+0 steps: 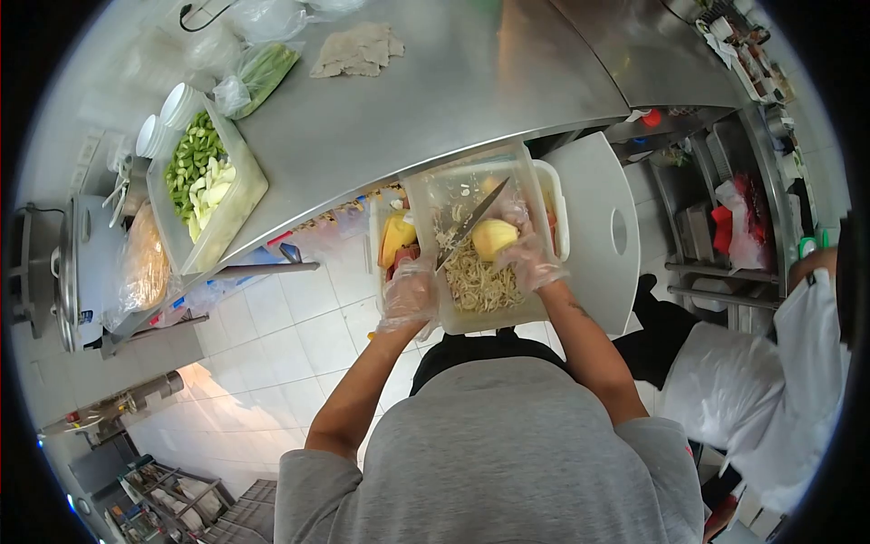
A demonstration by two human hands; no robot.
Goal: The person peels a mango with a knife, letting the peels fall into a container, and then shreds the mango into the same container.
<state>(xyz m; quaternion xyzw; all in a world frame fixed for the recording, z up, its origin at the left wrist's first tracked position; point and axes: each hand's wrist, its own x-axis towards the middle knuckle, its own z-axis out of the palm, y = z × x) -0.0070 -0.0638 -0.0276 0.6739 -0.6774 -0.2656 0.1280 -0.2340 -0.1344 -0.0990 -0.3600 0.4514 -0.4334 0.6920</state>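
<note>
Over a clear plastic container (421,192) with pale shreds (480,283) in it, my right hand (528,258), in a clear glove, holds a pale yellow peeled fruit or vegetable (494,238). My left hand (410,295), also gloved, is closed at the container's left side, at the handle end of a long knife. The knife's blade (478,216) points up and to the right, just left of the yellow piece. Left of the container, a second container holds yellow pieces (397,236) and something red.
A steel counter (435,91) runs across the top, bearing a cloth (356,50) and a bin (245,181) of chopped green pieces. At the right are a white board (594,218) with a handle hole, a shelf rack and another person (734,381).
</note>
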